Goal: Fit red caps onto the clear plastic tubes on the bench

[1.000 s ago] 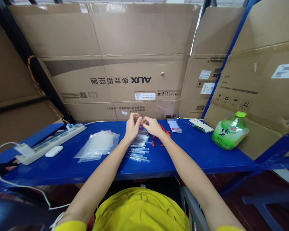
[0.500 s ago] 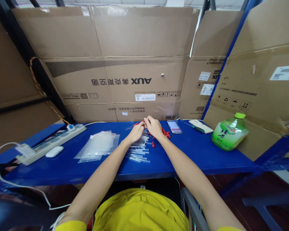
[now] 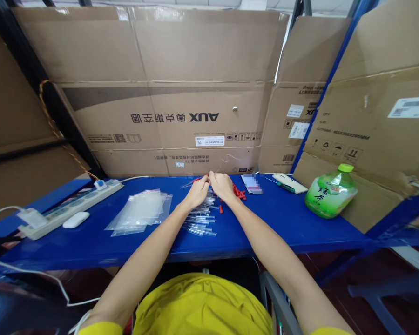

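Note:
My left hand and my right hand meet at their fingertips near the back of the blue table. Both are closed in a pinch. A bit of red shows beside the fingertips, but what they pinch is mostly hidden. Under and in front of my hands lies a spread of clear thin tubes. Small red rubber bulbs are heaped by my right hand, with one loose bulb nearer me. Beyond my left hand, clear tubes with red ends lie on the table.
Clear plastic zip bags are piled left of the tubes. Further left are a power strip and a white case. To the right lie a phone, a green screwdriver, a white flat object and a green drink bottle.
My hands stay together in almost the same place, with the right fingers slightly lower and flatter. The whole view has shifted slightly.

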### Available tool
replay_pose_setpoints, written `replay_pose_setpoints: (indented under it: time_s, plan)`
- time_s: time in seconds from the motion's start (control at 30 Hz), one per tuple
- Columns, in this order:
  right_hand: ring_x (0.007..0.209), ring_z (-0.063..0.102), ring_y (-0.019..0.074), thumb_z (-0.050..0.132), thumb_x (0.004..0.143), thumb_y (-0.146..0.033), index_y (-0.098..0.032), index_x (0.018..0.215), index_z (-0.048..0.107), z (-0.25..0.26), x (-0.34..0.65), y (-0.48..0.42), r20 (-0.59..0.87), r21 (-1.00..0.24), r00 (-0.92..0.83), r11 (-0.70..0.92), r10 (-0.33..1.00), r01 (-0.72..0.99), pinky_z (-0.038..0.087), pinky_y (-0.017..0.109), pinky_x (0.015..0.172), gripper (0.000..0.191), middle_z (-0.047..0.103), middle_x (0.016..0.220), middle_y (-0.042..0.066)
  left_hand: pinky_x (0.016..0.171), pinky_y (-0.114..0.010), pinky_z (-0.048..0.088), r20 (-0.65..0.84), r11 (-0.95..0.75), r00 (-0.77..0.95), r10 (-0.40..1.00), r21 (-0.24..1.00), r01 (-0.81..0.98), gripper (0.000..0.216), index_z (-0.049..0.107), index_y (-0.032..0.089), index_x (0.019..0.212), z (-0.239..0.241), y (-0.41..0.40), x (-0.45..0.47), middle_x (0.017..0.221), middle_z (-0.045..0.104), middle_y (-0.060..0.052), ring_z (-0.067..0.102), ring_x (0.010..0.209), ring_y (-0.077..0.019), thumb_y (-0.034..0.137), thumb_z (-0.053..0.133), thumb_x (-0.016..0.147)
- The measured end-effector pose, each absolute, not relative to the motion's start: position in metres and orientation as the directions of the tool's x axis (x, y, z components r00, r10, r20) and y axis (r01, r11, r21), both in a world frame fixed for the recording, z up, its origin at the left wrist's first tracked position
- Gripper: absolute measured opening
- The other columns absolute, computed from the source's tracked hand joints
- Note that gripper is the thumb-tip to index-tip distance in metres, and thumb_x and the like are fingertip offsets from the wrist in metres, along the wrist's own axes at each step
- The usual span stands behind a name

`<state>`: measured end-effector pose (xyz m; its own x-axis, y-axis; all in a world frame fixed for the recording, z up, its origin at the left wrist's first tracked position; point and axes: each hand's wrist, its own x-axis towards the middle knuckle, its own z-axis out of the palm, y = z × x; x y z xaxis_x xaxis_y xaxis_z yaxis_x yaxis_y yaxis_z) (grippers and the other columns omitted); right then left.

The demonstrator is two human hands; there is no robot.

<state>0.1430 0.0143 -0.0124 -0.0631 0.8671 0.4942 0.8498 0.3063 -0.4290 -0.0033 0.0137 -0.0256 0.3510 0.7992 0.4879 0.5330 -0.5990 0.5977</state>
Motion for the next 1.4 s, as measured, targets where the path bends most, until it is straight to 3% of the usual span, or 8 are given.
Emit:
replay_pose_setpoints:
  time_s: [0.2, 0.37, 0.53, 0.7, 0.9, 1.07, 1.2, 1.4]
  plan:
    - [0.088, 0.075, 0.0242, 0.033, 0.112, -0.040, -0.016, 0.088, 0.081, -0.011, 0.143, 0.015, 0.513, -0.378, -0.033, 0.260, 0.858, 0.889, 0.038, 0.028, 0.072, 0.059, 0.080, 0.093, 0.018, 0.094, -0.040, 0.050, 0.418, -0.500, 0.293, 0.860, 0.569, 0.654, 0.030, 0.061, 0.019, 0.094, -0.026, 0.015, -0.002, 0.101, 0.074, -0.014, 0.068, 0.096, -0.0277, 0.027, 0.033, 0.099]
    - [0.089, 0.075, 0.0232, 0.032, 0.112, -0.038, -0.016, 0.089, 0.081, -0.013, 0.142, 0.018, 0.512, -0.394, -0.039, 0.275, 0.858, 0.877, 0.039, 0.028, 0.073, 0.059, 0.081, 0.094, 0.017, 0.098, -0.036, 0.049, 0.445, -0.543, 0.313, 0.839, 0.660, 0.519, 0.034, 0.066, 0.018, 0.104, -0.025, 0.017, 0.002, 0.110, 0.074, -0.010, 0.067, 0.104, -0.0238, 0.023, 0.033, 0.094]
    - [0.087, 0.074, 0.0219, 0.034, 0.111, -0.034, -0.016, 0.082, 0.079, -0.014, 0.141, 0.024, 0.492, -0.458, -0.019, 0.277, 0.871, 0.845, 0.039, 0.026, 0.073, 0.056, 0.080, 0.091, 0.016, 0.092, -0.034, 0.049, 0.443, -0.527, 0.287, 0.849, 0.727, 0.440, 0.029, 0.064, 0.017, 0.092, -0.025, 0.019, 0.005, 0.096, 0.073, -0.007, 0.065, 0.095, -0.0219, 0.023, 0.036, 0.091]
    - [0.076, 0.068, 0.0199, 0.035, 0.107, -0.033, -0.018, 0.066, 0.069, -0.016, 0.140, 0.029, 0.467, -0.570, -0.010, 0.310, 0.884, 0.761, 0.038, 0.027, 0.071, 0.055, 0.075, 0.075, 0.012, 0.078, -0.031, 0.049, 0.401, -0.452, 0.212, 0.891, 0.827, 0.333, 0.023, 0.055, 0.020, 0.076, -0.028, 0.018, 0.008, 0.075, 0.064, -0.002, 0.058, 0.078, -0.0186, 0.027, 0.039, 0.091]
    - [0.059, 0.053, 0.0153, 0.036, 0.097, -0.038, -0.023, 0.056, 0.048, -0.017, 0.145, 0.033, 0.396, -0.809, 0.017, 0.340, 0.918, 0.480, 0.037, 0.025, 0.061, 0.045, 0.050, 0.051, -0.001, 0.055, -0.026, 0.036, 0.295, -0.325, 0.172, 0.940, 0.928, 0.185, 0.029, 0.049, 0.022, 0.073, -0.030, 0.015, 0.011, 0.055, 0.041, 0.005, 0.040, 0.053, -0.0136, 0.040, 0.046, 0.095]
    - [0.042, 0.029, 0.0107, 0.043, 0.091, -0.046, -0.027, 0.058, 0.036, -0.018, 0.152, 0.034, 0.243, -0.964, 0.020, 0.239, 0.970, 0.121, 0.029, 0.023, 0.047, 0.039, 0.029, 0.044, -0.008, 0.047, -0.022, 0.023, 0.218, -0.250, 0.386, 0.896, 0.968, 0.033, 0.037, 0.050, 0.021, 0.083, -0.024, 0.010, 0.008, 0.055, 0.032, 0.009, 0.026, 0.046, -0.0086, 0.055, 0.055, 0.095]
    - [0.039, 0.016, 0.0084, 0.044, 0.089, -0.038, -0.028, 0.058, 0.030, -0.015, 0.150, 0.031, 0.162, -0.975, -0.050, 0.152, 0.986, -0.160, 0.022, 0.023, 0.041, 0.036, 0.021, 0.043, -0.011, 0.044, -0.022, 0.017, 0.240, -0.255, 0.481, 0.843, 0.966, -0.037, 0.051, 0.050, 0.020, 0.084, -0.019, 0.010, 0.003, 0.055, 0.029, 0.011, 0.021, 0.045, -0.0067, 0.070, 0.062, 0.089]
    - [0.038, 0.011, 0.0075, 0.045, 0.089, -0.034, -0.027, 0.060, 0.024, -0.005, 0.144, 0.025, 0.084, -0.945, -0.119, 0.041, 0.989, -0.323, 0.019, 0.022, 0.039, 0.036, 0.017, 0.042, -0.011, 0.043, -0.021, 0.015, 0.284, -0.252, 0.539, 0.793, 0.958, -0.135, 0.053, 0.047, 0.020, 0.084, -0.011, 0.005, 0.001, 0.060, 0.026, 0.011, 0.017, 0.046, -0.0051, 0.070, 0.065, 0.089]
